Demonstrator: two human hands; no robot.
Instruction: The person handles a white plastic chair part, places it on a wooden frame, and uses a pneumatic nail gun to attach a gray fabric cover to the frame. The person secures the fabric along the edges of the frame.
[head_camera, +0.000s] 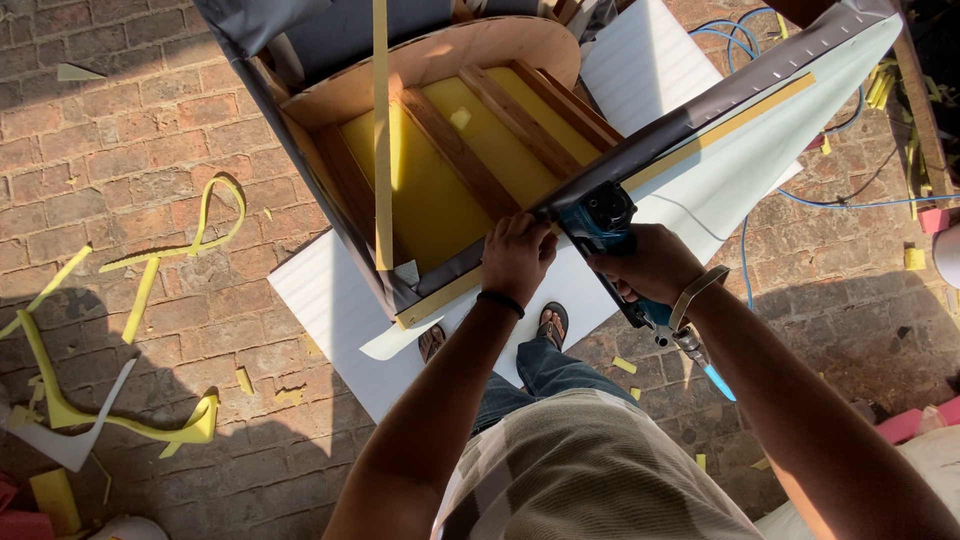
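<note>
Right now the person's right hand (655, 265) is wrapped tight around the grip of a blue pneumatic staple gun (603, 222), its nose set against the dark grey upholstery fabric (700, 105) at the near corner of an upturned wooden furniture frame (440, 70). At nine o'clock of the gun, the left hand (517, 255) has its fingers curled closed, pinching that fabric down on the frame's edge, almost touching the tool. That closeness is the likely hazard: a slip of the nose or a shift of the cloth could put a staple into a fingertip, and slack in the fabric could leave a wrinkle fastened in. The pale blue air hose (745, 250) trails to four o'clock near the sandalled feet and could snag. Inside the frame, yellow foam panels (440, 190) sit between wooden slats. Farther out, a white sheet (330, 300) lies under the frame on a sunlit red brick floor (120, 150), with yellow foam offcuts (150, 270) scattered toward nine o'clock.
</note>
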